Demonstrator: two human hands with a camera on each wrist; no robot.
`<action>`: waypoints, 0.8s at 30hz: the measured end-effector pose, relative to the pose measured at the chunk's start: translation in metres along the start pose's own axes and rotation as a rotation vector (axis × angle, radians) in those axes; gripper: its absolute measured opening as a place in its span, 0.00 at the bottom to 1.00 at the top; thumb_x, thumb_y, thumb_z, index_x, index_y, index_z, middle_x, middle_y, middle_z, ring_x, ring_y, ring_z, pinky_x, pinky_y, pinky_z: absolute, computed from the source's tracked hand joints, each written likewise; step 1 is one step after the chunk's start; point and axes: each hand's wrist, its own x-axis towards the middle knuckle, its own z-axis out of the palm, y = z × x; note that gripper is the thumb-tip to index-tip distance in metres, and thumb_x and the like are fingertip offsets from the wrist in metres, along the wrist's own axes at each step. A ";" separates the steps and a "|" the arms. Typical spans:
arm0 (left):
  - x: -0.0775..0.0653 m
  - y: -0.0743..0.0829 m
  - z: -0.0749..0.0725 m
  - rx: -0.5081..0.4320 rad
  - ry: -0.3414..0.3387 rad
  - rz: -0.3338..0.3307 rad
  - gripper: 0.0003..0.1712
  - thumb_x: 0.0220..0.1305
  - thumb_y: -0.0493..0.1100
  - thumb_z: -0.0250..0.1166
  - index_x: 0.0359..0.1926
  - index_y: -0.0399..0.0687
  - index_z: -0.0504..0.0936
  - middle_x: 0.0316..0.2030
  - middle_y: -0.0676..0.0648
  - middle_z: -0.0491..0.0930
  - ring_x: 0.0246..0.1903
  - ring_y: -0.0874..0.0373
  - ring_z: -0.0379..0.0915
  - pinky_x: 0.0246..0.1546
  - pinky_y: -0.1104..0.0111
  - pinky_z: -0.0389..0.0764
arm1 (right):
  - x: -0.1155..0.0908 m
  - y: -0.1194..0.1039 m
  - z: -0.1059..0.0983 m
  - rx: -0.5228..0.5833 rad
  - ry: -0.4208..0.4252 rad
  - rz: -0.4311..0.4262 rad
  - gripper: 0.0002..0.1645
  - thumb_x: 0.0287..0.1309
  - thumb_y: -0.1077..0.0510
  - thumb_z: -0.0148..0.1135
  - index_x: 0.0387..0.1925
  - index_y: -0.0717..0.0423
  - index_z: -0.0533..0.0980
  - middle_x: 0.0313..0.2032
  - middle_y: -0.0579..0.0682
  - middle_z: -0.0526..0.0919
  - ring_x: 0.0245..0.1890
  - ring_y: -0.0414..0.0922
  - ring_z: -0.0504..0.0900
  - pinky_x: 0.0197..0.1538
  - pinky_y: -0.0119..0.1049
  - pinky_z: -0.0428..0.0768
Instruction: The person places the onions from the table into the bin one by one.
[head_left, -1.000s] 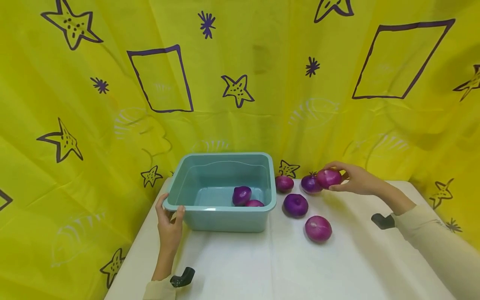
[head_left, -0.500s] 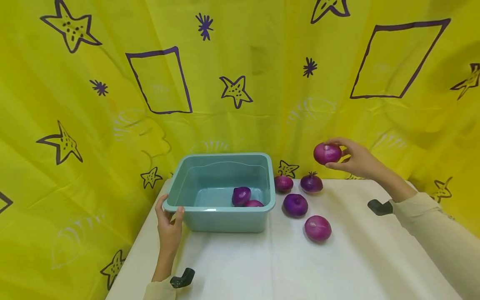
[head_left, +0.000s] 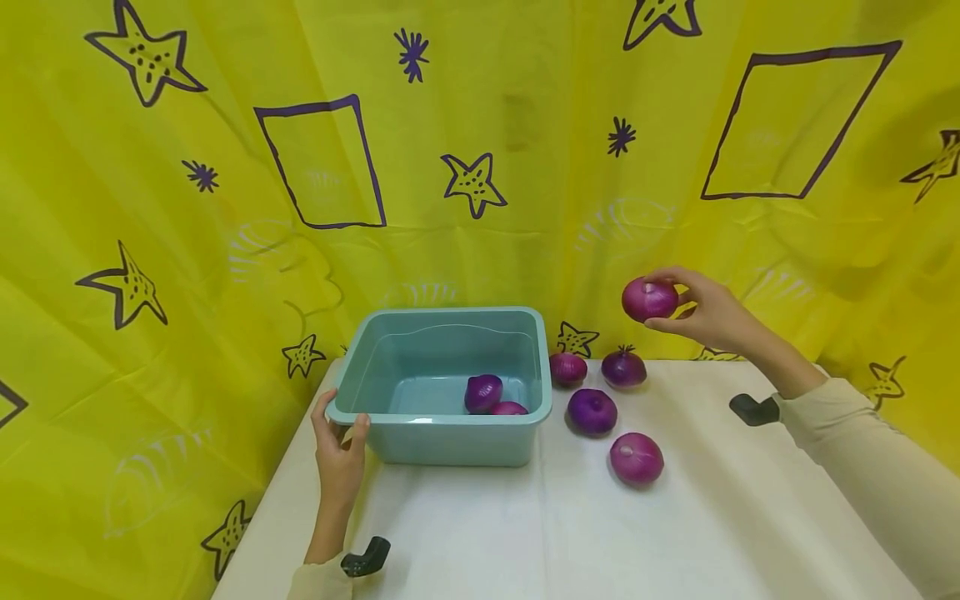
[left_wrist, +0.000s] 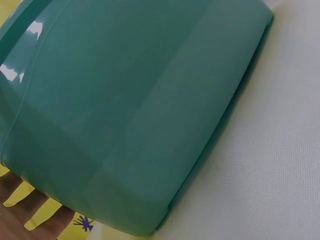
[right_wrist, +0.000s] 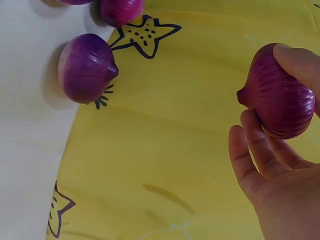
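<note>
My right hand point(head_left: 708, 312) holds a red onion point(head_left: 649, 299) up in the air above the back edge of the table. Thumb and fingers pinch the onion point(right_wrist: 281, 94) in the right wrist view, its pointed tip facing away from the palm. At the near left corner of a teal plastic basin point(head_left: 450, 442), my left hand point(head_left: 339, 454) grips the rim, thumb in front and fingers round the left side. In the left wrist view the basin wall point(left_wrist: 125, 100) fills most of the picture. Two red onions lie inside the basin, a darker one point(head_left: 483, 392) and a paler one point(head_left: 509, 407).
Right of the basin, several red onions rest on the white table point(head_left: 712, 500): one by the rim point(head_left: 568, 369), a dark onion point(head_left: 623, 367) behind, another dark onion point(head_left: 592, 412), and a paler onion point(head_left: 636, 458) nearest. A yellow patterned curtain point(head_left: 540, 250) hangs behind the table.
My right hand has lifted the red onion up from beside the back dark onion and moved it slightly left. The left hand and the basin have stayed put.
</note>
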 end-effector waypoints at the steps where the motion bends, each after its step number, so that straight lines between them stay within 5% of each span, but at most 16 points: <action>1: 0.000 0.000 0.000 0.001 0.001 0.000 0.36 0.74 0.42 0.59 0.77 0.54 0.54 0.71 0.37 0.66 0.64 0.38 0.68 0.48 0.81 0.71 | 0.001 0.000 0.000 0.000 0.001 0.006 0.37 0.54 0.60 0.78 0.65 0.57 0.73 0.58 0.60 0.77 0.48 0.62 0.81 0.41 0.22 0.78; 16: 0.001 0.000 0.000 -0.022 -0.004 0.001 0.36 0.74 0.42 0.59 0.77 0.54 0.54 0.71 0.37 0.66 0.66 0.36 0.66 0.48 0.80 0.72 | 0.018 -0.018 0.007 -0.042 -0.025 -0.068 0.36 0.52 0.60 0.79 0.63 0.57 0.75 0.56 0.59 0.79 0.45 0.59 0.83 0.40 0.25 0.80; 24: 0.001 -0.004 0.000 -0.005 0.008 0.011 0.36 0.74 0.41 0.59 0.77 0.53 0.55 0.69 0.36 0.69 0.63 0.40 0.69 0.47 0.80 0.72 | 0.047 -0.044 0.019 -0.066 -0.142 -0.133 0.37 0.53 0.58 0.79 0.64 0.55 0.75 0.57 0.58 0.80 0.44 0.57 0.84 0.46 0.49 0.85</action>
